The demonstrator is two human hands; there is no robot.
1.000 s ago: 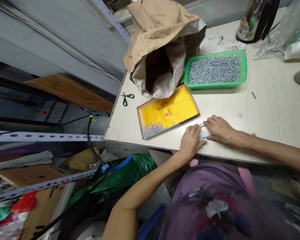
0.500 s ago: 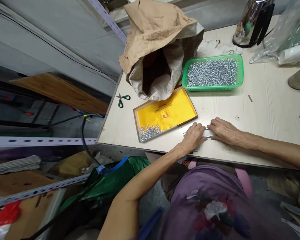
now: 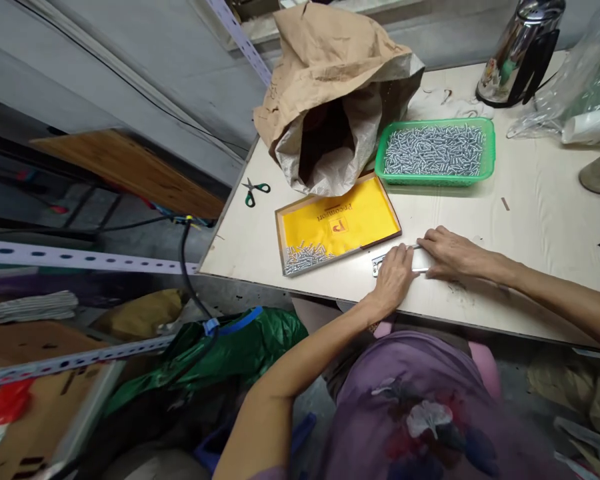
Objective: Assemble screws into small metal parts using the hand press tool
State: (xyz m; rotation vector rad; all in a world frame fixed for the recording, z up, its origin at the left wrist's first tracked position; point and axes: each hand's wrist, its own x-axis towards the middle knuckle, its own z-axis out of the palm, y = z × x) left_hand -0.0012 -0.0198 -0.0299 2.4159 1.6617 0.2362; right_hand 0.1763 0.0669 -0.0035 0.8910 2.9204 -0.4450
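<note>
A flat silvery metal piece with cut-outs at its left end (image 3: 421,260) lies low over the table, between both hands. My left hand (image 3: 395,272) is closed over its middle, with the slotted end sticking out on the left. My right hand (image 3: 446,252) grips its right end, thumb below and fingers above. What exactly the piece is, I cannot make out. Left of my left hand sits a shallow box (image 3: 360,247) with a yellow printed lining, and small silvery metal cylinders (image 3: 307,257) are heaped in its near left corner.
A green plastic basket (image 3: 490,150) full of the same small metal parts stands behind the box. Beside it an open brown paper sack (image 3: 330,60) overhangs the box. Scissors (image 3: 253,190) lie near the table's left edge. A metal kettle (image 3: 520,57) and clear plastic bag (image 3: 575,93) are at the back right.
The view has shifted slightly. The metal piece now shows broader between my hands, and the metal bit seen below my left hand before is out of sight. Both hands stay closed on the piece.
</note>
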